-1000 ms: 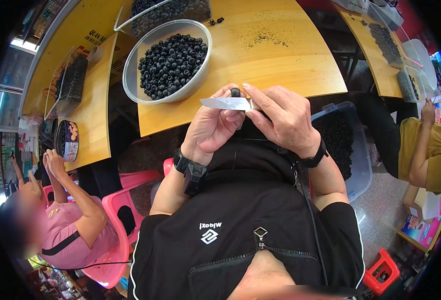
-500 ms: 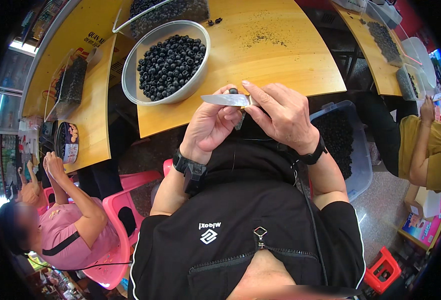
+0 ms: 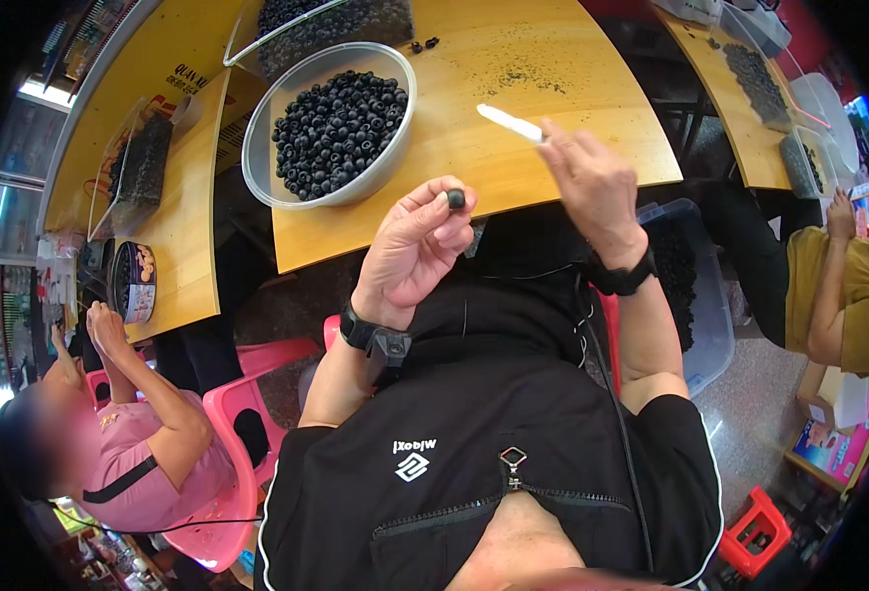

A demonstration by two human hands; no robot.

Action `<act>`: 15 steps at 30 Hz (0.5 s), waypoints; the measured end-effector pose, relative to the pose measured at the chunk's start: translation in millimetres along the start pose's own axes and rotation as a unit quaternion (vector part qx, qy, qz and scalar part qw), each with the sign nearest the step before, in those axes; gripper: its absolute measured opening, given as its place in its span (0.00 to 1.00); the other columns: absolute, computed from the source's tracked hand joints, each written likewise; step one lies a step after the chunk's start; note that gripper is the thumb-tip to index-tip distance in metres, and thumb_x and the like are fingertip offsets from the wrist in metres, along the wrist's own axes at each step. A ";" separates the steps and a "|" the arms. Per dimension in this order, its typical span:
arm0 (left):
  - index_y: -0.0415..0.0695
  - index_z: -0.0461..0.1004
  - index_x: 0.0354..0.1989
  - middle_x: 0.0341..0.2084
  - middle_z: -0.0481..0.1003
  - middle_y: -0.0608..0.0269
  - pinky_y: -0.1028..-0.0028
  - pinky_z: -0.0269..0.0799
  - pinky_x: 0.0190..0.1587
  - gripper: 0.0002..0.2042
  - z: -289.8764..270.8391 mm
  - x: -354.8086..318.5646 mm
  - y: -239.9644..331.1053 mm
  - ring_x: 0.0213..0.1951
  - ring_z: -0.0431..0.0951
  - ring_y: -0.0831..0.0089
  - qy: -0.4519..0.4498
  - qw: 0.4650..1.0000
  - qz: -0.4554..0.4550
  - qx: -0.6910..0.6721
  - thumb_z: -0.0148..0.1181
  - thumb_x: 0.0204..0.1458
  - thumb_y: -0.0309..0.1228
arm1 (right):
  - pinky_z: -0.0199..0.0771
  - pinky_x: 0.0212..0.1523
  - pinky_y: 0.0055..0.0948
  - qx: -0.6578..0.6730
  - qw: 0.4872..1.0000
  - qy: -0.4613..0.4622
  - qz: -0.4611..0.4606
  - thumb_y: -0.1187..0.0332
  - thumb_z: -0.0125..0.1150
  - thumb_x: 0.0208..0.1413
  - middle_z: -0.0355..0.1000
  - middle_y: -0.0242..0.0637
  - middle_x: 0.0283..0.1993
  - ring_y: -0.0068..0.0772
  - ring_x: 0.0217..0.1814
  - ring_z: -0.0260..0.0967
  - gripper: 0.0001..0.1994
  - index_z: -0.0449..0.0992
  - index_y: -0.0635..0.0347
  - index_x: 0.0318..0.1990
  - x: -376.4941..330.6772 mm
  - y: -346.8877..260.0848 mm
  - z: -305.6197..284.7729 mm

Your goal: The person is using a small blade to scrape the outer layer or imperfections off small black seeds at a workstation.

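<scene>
Between the thumb and fingers of my left hand is a small round black bead-like piece, held up near the table's front edge. My right hand is closed around the handle of a small knife. Its pale blade points up and left over the table, apart from the bead-like piece. Beyond my left hand, a clear round plastic bowl holds many similar black pieces, some showing round openings.
Dark crumbs litter the wooden table. A clear box of black pieces stands behind the bowl. Beside my right arm is a plastic tub with more dark pieces. A person in pink sits left; another in yellow is at right.
My right hand has moved the knife up and right, away from the black piece. My left hand still pinches the piece, now turned and lower.
</scene>
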State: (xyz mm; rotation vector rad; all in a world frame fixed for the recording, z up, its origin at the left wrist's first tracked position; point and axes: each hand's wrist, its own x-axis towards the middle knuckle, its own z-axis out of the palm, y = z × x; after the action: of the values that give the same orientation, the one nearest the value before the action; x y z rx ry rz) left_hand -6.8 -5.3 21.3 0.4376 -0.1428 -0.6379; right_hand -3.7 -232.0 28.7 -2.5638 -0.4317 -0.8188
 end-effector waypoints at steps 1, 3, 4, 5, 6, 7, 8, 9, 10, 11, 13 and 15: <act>0.36 0.71 0.42 0.36 0.72 0.59 0.84 0.62 0.30 0.07 2.1 -1.4 -0.9 0.24 0.63 0.84 0.004 1.000 -0.006 -0.008 0.55 0.57 0.25 | 0.69 0.27 0.29 0.031 0.999 0.028 0.028 0.68 0.60 0.56 0.71 0.39 0.29 0.38 0.26 0.69 0.15 0.76 0.60 0.50 0.4 6.4 -1.1; 0.36 0.71 0.43 0.37 0.72 0.59 0.84 0.62 0.30 0.08 -3.2 3.2 0.3 0.24 0.62 0.85 0.013 1.000 -0.006 -0.016 0.55 0.58 0.25 | 0.69 0.28 0.27 0.062 0.995 0.056 0.057 0.68 0.58 0.58 0.72 0.40 0.30 0.37 0.26 0.69 0.14 0.75 0.60 0.51 0.3 6.3 -1.3; 0.36 0.71 0.43 0.37 0.72 0.59 0.84 0.62 0.30 0.08 -5.6 4.6 -0.5 0.24 0.62 0.85 0.016 0.999 -0.014 -0.031 0.55 0.58 0.25 | 0.69 0.28 0.26 0.126 0.990 0.042 0.056 0.69 0.59 0.57 0.72 0.40 0.30 0.35 0.27 0.69 0.15 0.75 0.61 0.50 0.1 -0.3 -1.4; 0.36 0.71 0.43 0.37 0.72 0.58 0.84 0.62 0.30 0.08 -7.5 5.2 -2.1 0.25 0.62 0.85 0.019 0.998 -0.023 -0.047 0.55 0.58 0.25 | 0.69 0.29 0.25 0.189 0.980 0.028 0.055 0.70 0.60 0.56 0.72 0.40 0.31 0.34 0.27 0.70 0.15 0.75 0.62 0.50 -1.0 -7.8 -1.1; 0.37 0.70 0.43 0.36 0.72 0.61 0.84 0.63 0.30 0.07 -7.3 5.9 -3.7 0.25 0.63 0.86 0.026 0.998 -0.032 -0.041 0.55 0.58 0.26 | 0.67 0.27 0.25 0.247 0.968 0.026 0.035 0.72 0.63 0.52 0.72 0.40 0.31 0.31 0.27 0.69 0.16 0.75 0.62 0.50 -2.8 -16.6 -1.4; 0.37 0.70 0.43 0.36 0.72 0.61 0.84 0.63 0.30 0.07 -8.5 5.5 -6.4 0.25 0.63 0.86 0.027 0.998 -0.034 -0.041 0.55 0.58 0.26 | 0.66 0.24 0.25 0.272 0.961 -0.011 0.040 0.74 0.67 0.47 0.71 0.38 0.28 0.30 0.25 0.68 0.17 0.76 0.63 0.48 -1.6 -29.9 -9.3; 0.38 0.70 0.42 0.36 0.72 0.63 0.84 0.63 0.30 0.07 -10.1 4.7 -9.6 0.24 0.63 0.86 0.053 0.997 -0.031 -0.049 0.55 0.58 0.26 | 0.66 0.23 0.25 0.264 0.965 0.001 -0.009 0.74 0.68 0.45 0.71 0.37 0.27 0.30 0.24 0.68 0.17 0.77 0.62 0.46 -2.5 -36.2 -8.2; 0.39 0.70 0.42 0.36 0.72 0.64 0.84 0.64 0.30 0.07 -11.7 5.4 -12.0 0.24 0.63 0.86 0.079 0.995 -0.028 -0.056 0.54 0.58 0.26 | 0.67 0.22 0.26 0.254 0.965 0.014 -0.058 0.75 0.69 0.43 0.70 0.36 0.26 0.30 0.23 0.68 0.17 0.77 0.62 0.44 -2.8 -39.0 -6.6; 0.40 0.69 0.42 0.36 0.72 0.67 0.84 0.67 0.32 0.06 -12.4 8.0 -14.1 0.28 0.69 0.85 0.045 0.998 -0.028 -0.029 0.54 0.59 0.28 | 0.67 0.22 0.26 0.253 0.966 0.016 -0.057 0.75 0.69 0.43 0.70 0.36 0.26 0.30 0.23 0.68 0.17 0.77 0.62 0.44 -3.9 -38.8 -4.2; 0.40 0.69 0.42 0.36 0.72 0.67 0.84 0.67 0.32 0.06 -11.1 9.4 -17.6 0.28 0.69 0.85 0.044 0.998 -0.029 -0.028 0.54 0.59 0.28 | 0.68 0.23 0.27 0.217 0.970 0.046 -0.102 0.76 0.69 0.40 0.70 0.35 0.25 0.31 0.23 0.68 0.18 0.78 0.61 0.43 -5.6 -38.3 -0.7; 0.41 0.69 0.42 0.36 0.73 0.67 0.84 0.70 0.34 0.06 -6.7 10.4 -21.4 0.33 0.73 0.83 0.059 0.997 -0.043 -0.030 0.53 0.60 0.29 | 0.69 0.23 0.28 0.182 0.968 0.079 -0.150 0.77 0.69 0.38 0.70 0.34 0.25 0.33 0.22 0.69 0.18 0.78 0.60 0.42 -4.5 -38.2 1.5; 0.42 0.69 0.42 0.36 0.74 0.67 0.84 0.72 0.35 0.07 -12.1 11.1 -22.0 0.37 0.75 0.80 0.028 0.996 -0.064 -0.052 0.52 0.61 0.31 | 0.69 0.23 0.29 0.178 0.968 0.104 -0.140 0.78 0.68 0.34 0.71 0.35 0.25 0.35 0.23 0.70 0.20 0.78 0.59 0.41 -6.1 -37.7 -0.6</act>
State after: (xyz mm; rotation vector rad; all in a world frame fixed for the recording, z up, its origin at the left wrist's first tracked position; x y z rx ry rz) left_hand -6.8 -23.4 0.8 0.3655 -0.0276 -0.7542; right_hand -24.0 -200.6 36.3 -2.0888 -0.8054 -0.9943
